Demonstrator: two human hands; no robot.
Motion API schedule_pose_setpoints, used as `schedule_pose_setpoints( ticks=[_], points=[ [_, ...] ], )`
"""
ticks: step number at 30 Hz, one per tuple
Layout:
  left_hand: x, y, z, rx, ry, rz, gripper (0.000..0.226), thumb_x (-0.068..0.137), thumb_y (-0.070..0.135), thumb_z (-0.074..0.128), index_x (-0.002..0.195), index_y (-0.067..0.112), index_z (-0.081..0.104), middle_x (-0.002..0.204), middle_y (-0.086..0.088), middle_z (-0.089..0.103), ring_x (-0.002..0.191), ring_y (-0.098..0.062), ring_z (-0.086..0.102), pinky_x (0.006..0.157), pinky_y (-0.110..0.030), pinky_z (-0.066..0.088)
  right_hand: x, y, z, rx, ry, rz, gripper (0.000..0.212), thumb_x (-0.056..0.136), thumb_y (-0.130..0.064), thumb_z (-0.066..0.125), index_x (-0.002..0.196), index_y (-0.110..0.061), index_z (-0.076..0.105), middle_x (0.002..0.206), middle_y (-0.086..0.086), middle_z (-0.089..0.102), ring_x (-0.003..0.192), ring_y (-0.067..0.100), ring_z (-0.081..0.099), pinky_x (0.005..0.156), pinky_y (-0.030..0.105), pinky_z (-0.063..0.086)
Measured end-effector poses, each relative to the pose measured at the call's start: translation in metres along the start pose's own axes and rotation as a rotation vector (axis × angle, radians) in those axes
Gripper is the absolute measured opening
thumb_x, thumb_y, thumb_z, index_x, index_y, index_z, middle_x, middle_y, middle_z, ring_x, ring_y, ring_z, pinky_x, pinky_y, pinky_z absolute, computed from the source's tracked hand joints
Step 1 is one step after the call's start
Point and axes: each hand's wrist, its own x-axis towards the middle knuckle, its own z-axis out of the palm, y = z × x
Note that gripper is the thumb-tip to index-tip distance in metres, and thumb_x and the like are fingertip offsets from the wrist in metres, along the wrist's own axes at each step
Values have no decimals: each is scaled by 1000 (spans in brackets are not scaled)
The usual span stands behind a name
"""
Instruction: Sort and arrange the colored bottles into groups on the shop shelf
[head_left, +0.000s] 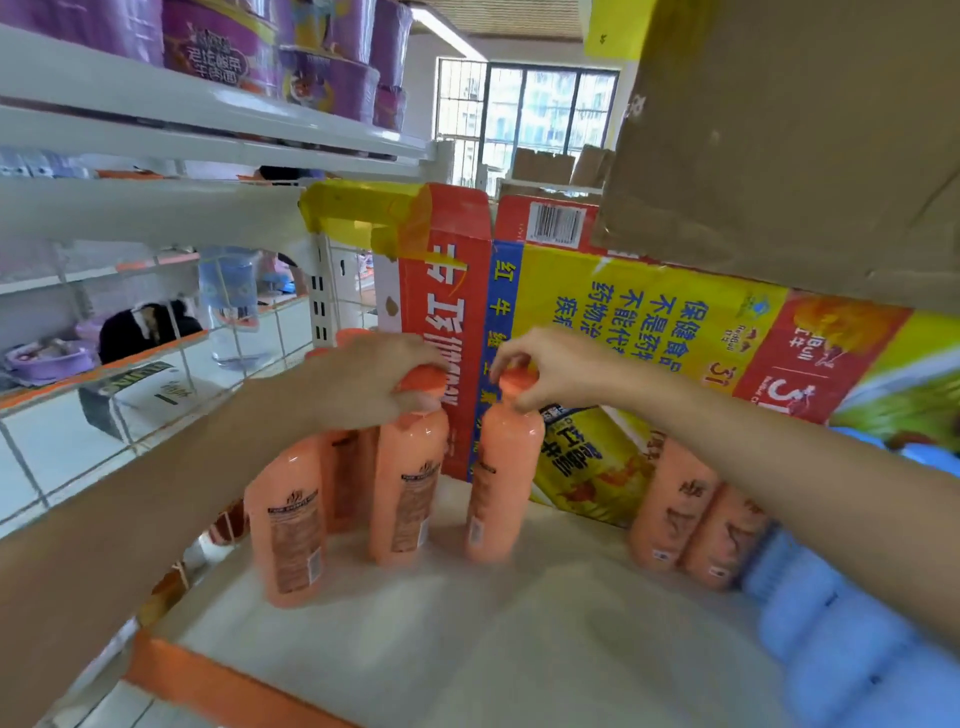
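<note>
Right, both hands are on orange caps. The left hand wraps its curled fingers over the cap of one upright orange bottle, a closed grip from above. The right hand pinches the cap of the second held bottle between thumb and fingertips. Both bottles are at the middle of the white shelf, near each other but apart, with the red-and-yellow carton just behind at twelve o'clock. Their bases are blurred, so I can't tell whether they are lifted or sliding.

By the look of it, this step is building the orange group on the nine o'clock side. The next move calls for bringing the right-hand bottle across toward nine o'clock, kept upright, until it closes up with the cluster.

Now the count. Four upright orange bodies show: the two held, the front bottle at eight o'clock, and one half hidden behind it. More caps peek out past the left hand, number unclear. Two lying orange bottles rest at three o'clock. The blue bottles at four o'clock are too blurred to count.
</note>
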Motion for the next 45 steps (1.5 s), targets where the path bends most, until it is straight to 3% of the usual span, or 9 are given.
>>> schedule_pose_setpoints(
  ticks=[6,13,16,20,26,31,36,40,45],
  points=[
    [26,54,15,-66,-71,119,48,85,34,60,129,16,49,125,-2,54,115,-17,50,96,-28,38,-61,33,-12,-33,-9,96,34,74,-24,73,107,-29,65,111,-3,61,97,9,52,69,23,33],
    [62,116,36,-111,-128,245,48,86,37,59,129,20,48,128,3,51,113,-15,49,88,-21,38,-124,79,-19,-45,-2,210,34,71,-26,76,103,-28,66,99,-6,63,92,9,52,67,23,32],
    [76,139,44,-102,-137,280,49,86,39,59,130,20,46,128,1,51,115,-17,48,96,-31,41,-145,96,-21,-70,-8,239,36,71,-27,75,106,-28,66,105,-5,64,90,7,51,59,18,31],
    [91,163,52,-50,-138,283,53,85,46,56,132,26,43,131,3,49,118,-17,47,99,-39,41,-160,115,-20,-104,-18,274,38,71,-26,75,108,-27,65,109,-3,64,98,15,55,68,25,36],
    [103,183,64,-115,-149,303,54,86,41,57,135,26,39,142,7,41,128,-11,39,98,-20,29,-169,131,-13,-118,-19,259,38,71,-26,73,108,-29,65,91,-12,52,82,4,41,59,24,29],
    [108,183,69,-172,-130,285,47,83,47,58,126,30,48,124,7,49,115,-11,47,88,-20,32,-167,136,-10,-114,28,255,37,70,-33,73,105,-28,66,76,-11,47,76,9,44,55,23,30],
    [109,191,74,-168,-95,237,42,80,53,56,110,23,55,113,5,56,104,-14,52,87,-30,42,-165,135,-8,-147,69,271,34,69,-44,71,97,-24,66,61,-13,39,75,13,46,64,26,33],
    [108,202,78,-25,6,193,46,78,64,48,98,23,55,98,2,64,91,-20,58,68,-32,44,-164,136,-7,-146,92,296,33,69,-49,70,85,-20,64,56,-11,39,71,19,47,61,27,30],
    [105,220,76,277,88,88,62,77,75,29,90,21,56,61,2,42,72,-20,51,50,-26,28,-164,138,-6,-245,104,333,47,71,-61,57,79,-15,63,56,-6,43,71,24,52,49,25,23]
  ],
)
